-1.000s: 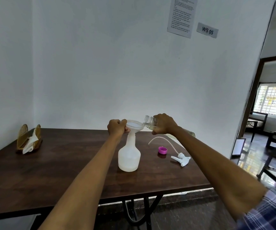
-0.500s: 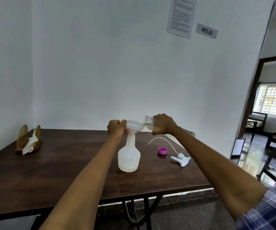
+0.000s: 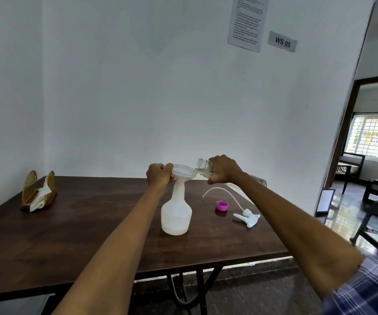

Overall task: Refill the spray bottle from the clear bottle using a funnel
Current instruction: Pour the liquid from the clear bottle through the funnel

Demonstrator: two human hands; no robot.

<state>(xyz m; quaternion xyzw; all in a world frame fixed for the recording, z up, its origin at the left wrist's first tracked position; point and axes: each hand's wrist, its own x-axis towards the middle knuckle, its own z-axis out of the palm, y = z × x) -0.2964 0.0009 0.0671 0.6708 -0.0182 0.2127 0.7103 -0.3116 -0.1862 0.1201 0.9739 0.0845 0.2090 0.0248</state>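
Tipping clear bottle gripped in right hand over funnel, left hand pinching funnel rim, spray bottle upright on bench

A numbered workstation set up in a plain room: a "WS 05" sign and a printed instruction sheet hang on the bare white wall above a dark wooden table, with a doorway opening onto a furnished room.

A small grey sign on the wall reads "WS 05". Beside it hangs a printed sheet, too small to read.
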